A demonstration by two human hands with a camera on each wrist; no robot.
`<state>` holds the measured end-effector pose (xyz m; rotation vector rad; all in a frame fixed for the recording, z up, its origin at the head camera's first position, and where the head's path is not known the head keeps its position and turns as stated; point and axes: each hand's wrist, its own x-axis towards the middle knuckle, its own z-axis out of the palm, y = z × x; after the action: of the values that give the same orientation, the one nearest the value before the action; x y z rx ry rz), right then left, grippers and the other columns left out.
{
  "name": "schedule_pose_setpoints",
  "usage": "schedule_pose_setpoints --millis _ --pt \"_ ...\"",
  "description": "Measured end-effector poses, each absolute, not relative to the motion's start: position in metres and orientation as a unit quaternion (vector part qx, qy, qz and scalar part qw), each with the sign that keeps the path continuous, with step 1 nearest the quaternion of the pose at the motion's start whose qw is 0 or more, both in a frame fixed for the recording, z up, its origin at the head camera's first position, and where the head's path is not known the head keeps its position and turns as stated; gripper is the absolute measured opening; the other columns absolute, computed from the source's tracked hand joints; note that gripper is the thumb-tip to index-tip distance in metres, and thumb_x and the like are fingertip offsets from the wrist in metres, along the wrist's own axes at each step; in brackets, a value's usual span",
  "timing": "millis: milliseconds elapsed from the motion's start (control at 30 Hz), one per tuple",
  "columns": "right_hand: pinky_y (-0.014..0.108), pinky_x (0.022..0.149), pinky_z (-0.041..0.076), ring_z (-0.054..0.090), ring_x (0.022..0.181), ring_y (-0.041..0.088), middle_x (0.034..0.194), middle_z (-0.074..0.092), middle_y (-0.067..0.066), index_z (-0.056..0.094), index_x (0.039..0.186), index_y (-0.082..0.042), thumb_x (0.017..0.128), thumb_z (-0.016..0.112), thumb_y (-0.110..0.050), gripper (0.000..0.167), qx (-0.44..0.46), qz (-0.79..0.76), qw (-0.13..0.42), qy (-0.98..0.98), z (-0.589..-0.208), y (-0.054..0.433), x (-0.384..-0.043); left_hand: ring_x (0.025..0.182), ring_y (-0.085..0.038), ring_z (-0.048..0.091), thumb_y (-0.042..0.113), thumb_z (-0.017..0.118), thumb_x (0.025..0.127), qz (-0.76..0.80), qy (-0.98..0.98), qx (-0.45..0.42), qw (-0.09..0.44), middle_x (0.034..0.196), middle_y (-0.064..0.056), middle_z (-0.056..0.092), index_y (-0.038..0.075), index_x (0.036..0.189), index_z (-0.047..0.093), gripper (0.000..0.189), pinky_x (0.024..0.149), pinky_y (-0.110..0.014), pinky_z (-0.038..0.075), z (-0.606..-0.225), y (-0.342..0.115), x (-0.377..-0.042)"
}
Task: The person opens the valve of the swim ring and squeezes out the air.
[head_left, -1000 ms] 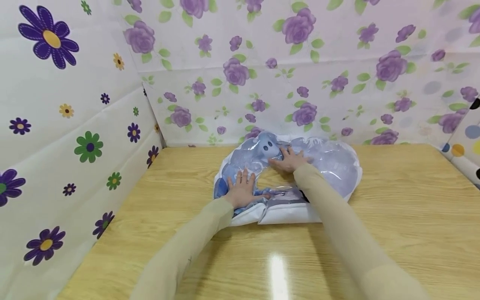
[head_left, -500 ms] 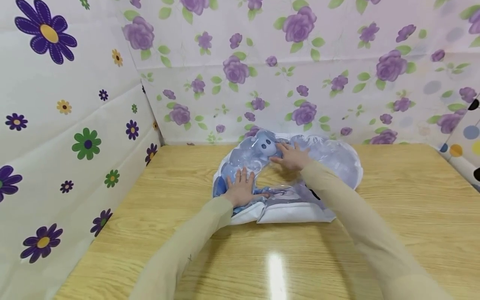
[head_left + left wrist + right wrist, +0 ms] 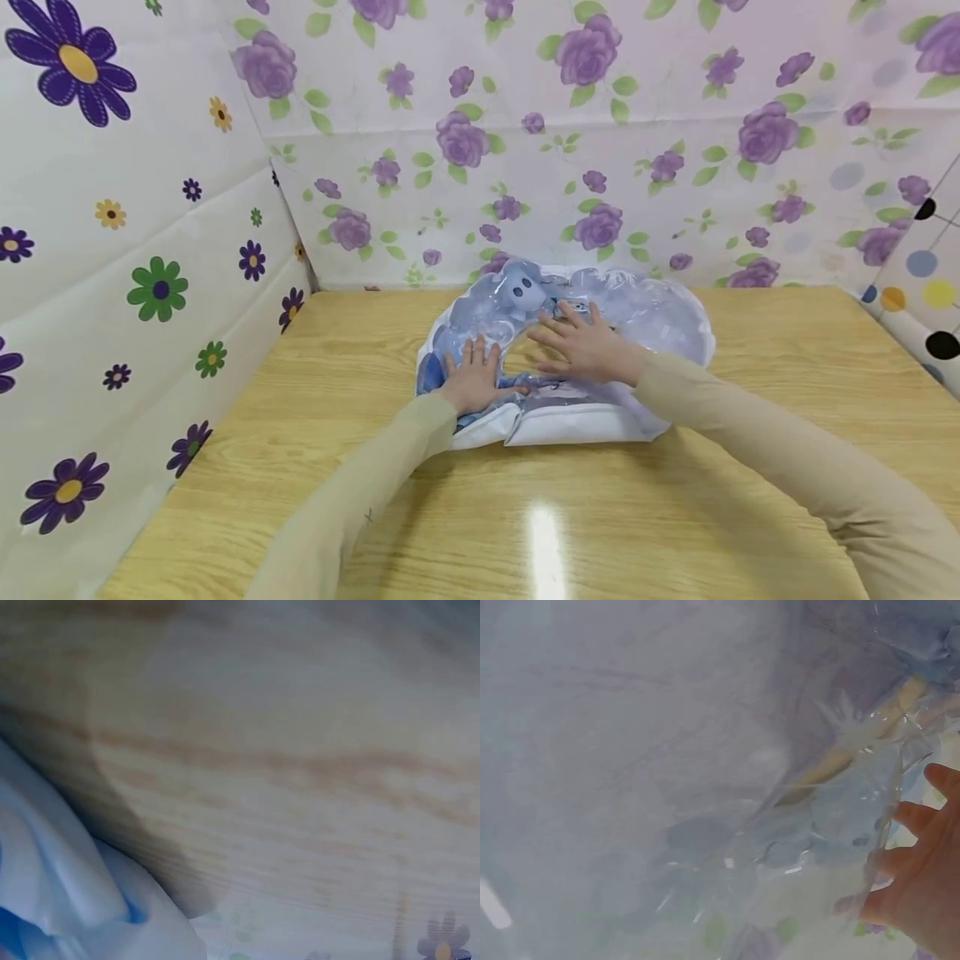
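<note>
A pale blue and lilac vinyl swim ring [image 3: 671,321] with cartoon prints lies half flat on the table, its near edge folded under along a white strip. My left hand [image 3: 472,385] rests on its left part with fingers spread. Over the middle hole, my right hand [image 3: 592,346] hovers or lightly touches the ring, fingers apart; contact is hard to tell. Clear wrinkled vinyl lies beside the spread fingers of the right hand [image 3: 922,877] in the right wrist view. The left wrist view catches only a folded edge of the ring [image 3: 67,877]; the left hand is out of that view.
The wooden table [image 3: 315,367] extends on both sides and in front of the ring. A rose-patterned sheet [image 3: 510,167] hangs right behind it. On the left stands a flower-print sheet [image 3: 172,225], on the right a dotted one [image 3: 930,287].
My right hand has come back toward me from the ring's far side, uncovering a printed patch there. The left hand stays in place on the ring. The head view has shifted slightly.
</note>
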<state>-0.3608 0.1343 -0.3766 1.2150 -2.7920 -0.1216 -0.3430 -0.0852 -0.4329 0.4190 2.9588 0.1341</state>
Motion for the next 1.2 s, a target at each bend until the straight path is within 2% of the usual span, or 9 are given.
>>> schedule_pose_setpoints --millis 133,333,533,767,1067,1200 --pt "0.068 0.090 0.005 0.009 0.130 0.040 0.144 0.025 0.012 0.035 0.141 -0.020 0.091 0.038 -0.055 0.062 0.402 -0.038 0.064 -0.913 -0.381 0.147 -0.356 0.131 -0.034 -0.008 0.080 0.028 0.073 0.049 0.986 0.141 0.070 0.147 -0.017 -0.007 0.012 0.146 0.005 0.103 0.094 -0.062 -0.003 -0.437 -0.086 -0.345" --pt "0.069 0.089 0.009 0.009 0.131 0.038 0.144 0.025 0.012 0.034 0.142 -0.021 0.091 0.030 -0.059 0.063 0.412 -0.045 0.081 -0.906 -0.399 0.162 -0.353 0.131 -0.034 -0.008 0.080 0.029 0.073 0.057 0.985 0.146 0.070 0.147 -0.018 -0.007 0.011 0.146 0.005 0.103 0.094 -0.062 -0.004 -0.440 -0.088 -0.344" --pt "0.068 0.090 0.007 0.009 0.131 0.037 0.146 0.022 0.010 0.030 0.143 -0.022 0.090 0.028 -0.062 0.066 0.404 -0.045 0.099 -0.908 -0.410 0.162 -0.356 0.131 -0.034 -0.008 0.076 0.033 0.076 0.062 0.985 0.145 0.065 0.147 -0.018 -0.007 0.011 0.146 0.006 0.099 0.094 -0.062 -0.004 -0.435 -0.089 -0.345" --pt "0.070 0.088 0.006 0.009 0.131 0.038 0.147 0.018 0.011 0.028 0.144 -0.022 0.086 0.031 -0.067 0.073 0.398 -0.044 0.105 -0.910 -0.422 0.164 -0.358 0.131 -0.033 -0.008 0.075 0.034 0.077 0.057 0.985 0.145 0.068 0.147 -0.017 -0.007 0.011 0.146 0.007 0.098 0.094 -0.062 -0.003 -0.437 -0.090 -0.346" --pt "0.070 0.088 0.004 0.011 0.130 0.039 0.145 0.023 0.011 0.029 0.143 -0.022 0.087 0.032 -0.065 0.071 0.399 -0.018 0.121 -0.909 -0.437 0.169 -0.361 0.131 -0.035 -0.006 0.075 0.035 0.077 0.059 0.985 0.149 0.065 0.147 -0.018 -0.005 0.010 0.146 0.009 0.098 0.094 -0.063 -0.003 -0.436 -0.087 -0.347" --pt "0.070 0.087 0.001 0.010 0.130 0.040 0.146 0.021 0.012 0.028 0.144 -0.022 0.087 0.034 -0.064 0.071 0.397 0.003 0.109 -0.911 -0.443 0.171 -0.363 0.131 -0.035 -0.006 0.075 0.034 0.077 0.055 0.985 0.151 0.067 0.147 -0.019 -0.005 0.010 0.146 0.008 0.098 0.094 -0.063 -0.002 -0.435 -0.087 -0.346"
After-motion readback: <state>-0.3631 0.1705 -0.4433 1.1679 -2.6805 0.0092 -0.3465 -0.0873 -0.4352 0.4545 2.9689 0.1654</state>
